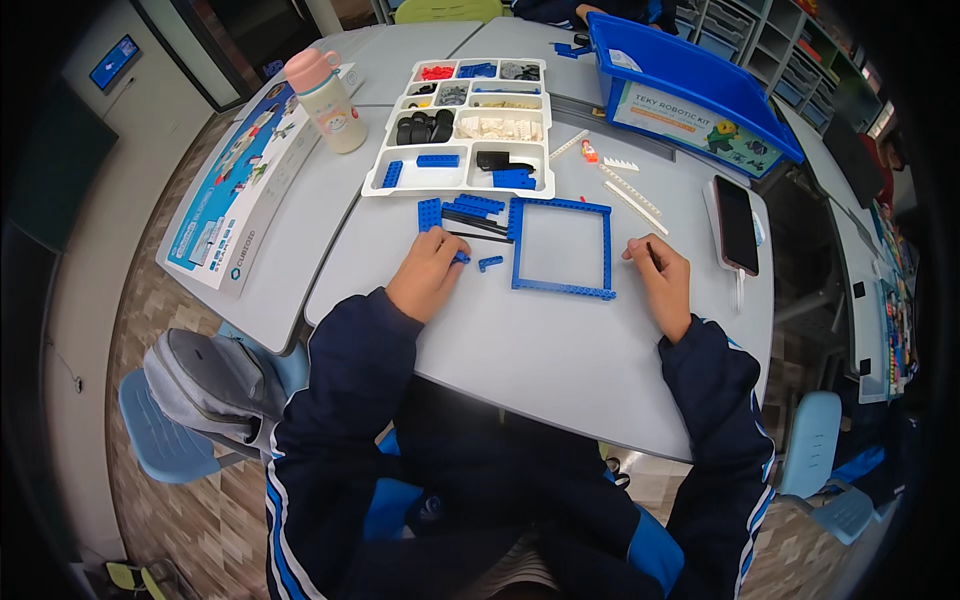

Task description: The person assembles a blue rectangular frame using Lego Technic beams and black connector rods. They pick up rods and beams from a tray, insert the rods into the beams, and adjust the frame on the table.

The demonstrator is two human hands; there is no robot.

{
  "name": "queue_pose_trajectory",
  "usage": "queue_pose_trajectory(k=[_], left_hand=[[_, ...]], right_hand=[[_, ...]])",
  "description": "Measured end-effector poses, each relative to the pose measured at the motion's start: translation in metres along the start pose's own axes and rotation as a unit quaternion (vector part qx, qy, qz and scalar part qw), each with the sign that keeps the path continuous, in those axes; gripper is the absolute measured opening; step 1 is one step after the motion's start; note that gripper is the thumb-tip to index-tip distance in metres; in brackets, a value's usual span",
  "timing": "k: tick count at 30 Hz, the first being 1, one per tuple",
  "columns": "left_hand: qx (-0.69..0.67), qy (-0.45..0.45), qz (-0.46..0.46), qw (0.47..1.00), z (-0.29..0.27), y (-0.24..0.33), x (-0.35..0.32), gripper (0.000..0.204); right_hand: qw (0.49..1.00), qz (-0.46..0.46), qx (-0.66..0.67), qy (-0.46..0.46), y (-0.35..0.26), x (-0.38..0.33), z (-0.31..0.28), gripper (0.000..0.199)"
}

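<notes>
Blue square frame (561, 247) of building beams flat on grey table (560, 350), all four sides joined, middle open. Left of frame: left hand (427, 274), fingers curled over a small blue piece (462, 257); second small blue connector (490, 263) loose just beside. Loose blue and black beams (470, 214) at frame's upper left, unattached. Right of frame: right hand (662, 281), fingers closed round a thin dark pin. Beyond frame: white sorting tray (462, 128), still well stocked. Judged early stage: outline done, infill outstanding.

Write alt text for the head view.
Left hand rests on small blue pieces beside a square blue brick frame on a grey table; right hand holds a thin dark piece. A white sorting tray sits beyond.
</notes>
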State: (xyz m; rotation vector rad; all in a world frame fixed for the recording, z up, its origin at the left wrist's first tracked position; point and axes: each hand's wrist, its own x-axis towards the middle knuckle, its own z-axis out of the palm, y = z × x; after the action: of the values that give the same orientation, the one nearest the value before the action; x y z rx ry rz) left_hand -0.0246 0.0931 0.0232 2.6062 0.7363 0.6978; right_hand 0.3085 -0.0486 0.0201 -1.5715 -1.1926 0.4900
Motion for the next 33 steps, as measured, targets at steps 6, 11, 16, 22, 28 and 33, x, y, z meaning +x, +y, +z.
queue_pose_trajectory(k=[6, 11, 16, 22, 28, 33], left_hand=[[0.14, 0.026, 0.022, 0.99, 0.006, 0.014, 0.006, 0.031], [0.157, 0.055, 0.053, 0.985, 0.004, 0.026, 0.007, 0.027], [0.113, 0.067, 0.069, 0.989, 0.0, 0.025, 0.02, 0.025], [-0.042, 0.093, 0.111, 0.989, -0.002, 0.059, 0.048, 0.023], [-0.139, 0.05, 0.221, 0.964, 0.043, 0.099, 0.099, 0.025], [-0.212, 0.062, 0.23, 0.948, 0.073, 0.106, 0.109, 0.027]], right_hand=[[1.0, -0.006, -0.006, -0.015, -0.005, 0.0, -0.003, 0.031], [1.0, 0.002, -0.011, -0.018, -0.01, -0.002, -0.004, 0.032], [1.0, 0.005, 0.011, -0.023, -0.01, -0.003, -0.004, 0.032], [0.99, -0.017, 0.124, -0.067, -0.028, -0.009, -0.004, 0.018], [0.968, -0.036, 0.198, -0.148, -0.038, -0.018, -0.021, 0.017], [0.965, 0.0, 0.184, -0.189, -0.025, -0.018, -0.039, 0.014]])
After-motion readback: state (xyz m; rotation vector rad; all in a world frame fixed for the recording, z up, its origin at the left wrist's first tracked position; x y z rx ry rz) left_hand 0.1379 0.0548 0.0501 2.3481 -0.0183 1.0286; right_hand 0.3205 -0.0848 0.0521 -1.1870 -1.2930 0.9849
